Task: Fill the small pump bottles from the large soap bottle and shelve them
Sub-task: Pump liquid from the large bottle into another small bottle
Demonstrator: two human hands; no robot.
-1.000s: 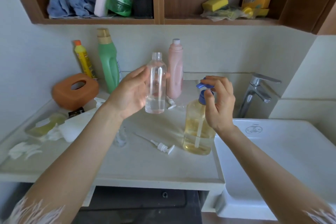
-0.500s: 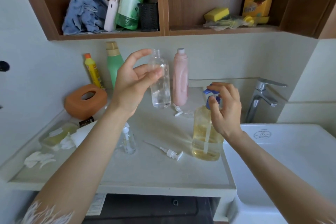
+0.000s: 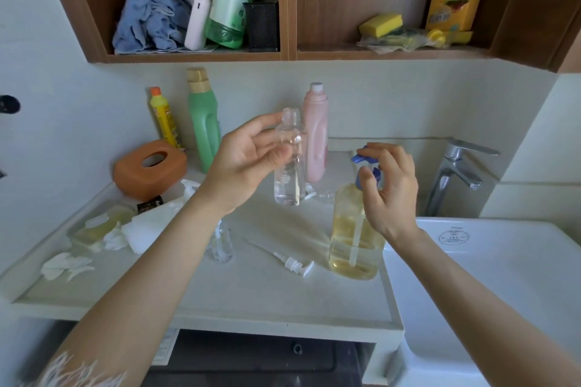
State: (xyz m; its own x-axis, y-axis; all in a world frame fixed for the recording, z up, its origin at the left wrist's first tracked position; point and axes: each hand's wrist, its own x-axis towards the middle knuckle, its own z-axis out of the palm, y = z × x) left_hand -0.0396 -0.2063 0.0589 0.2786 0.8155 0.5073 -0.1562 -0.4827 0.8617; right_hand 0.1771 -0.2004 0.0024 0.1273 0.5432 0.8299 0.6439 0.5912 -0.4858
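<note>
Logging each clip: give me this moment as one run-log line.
left hand: holds clear bottle raised, uncapped | right hand: grips blue pump on large soap bottle | loose pump: on counter

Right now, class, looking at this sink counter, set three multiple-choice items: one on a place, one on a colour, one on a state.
1. Where does the loose white pump lie?
A. On the counter, left of the large soap bottle
B. In the sink
C. On the shelf

2. What colour is the large soap bottle's pump top?
A. Red
B. Blue
C. Green

3. In what state is the clear bottle in the left hand?
A. Capped and full
B. Lying on its side
C. Uncapped and upright

Answers: 1 A, it lies flat on the counter beside the large soap bottle. 2 B, blue shows between the right hand's fingers. 3 C, its neck is bare and points up.
</note>
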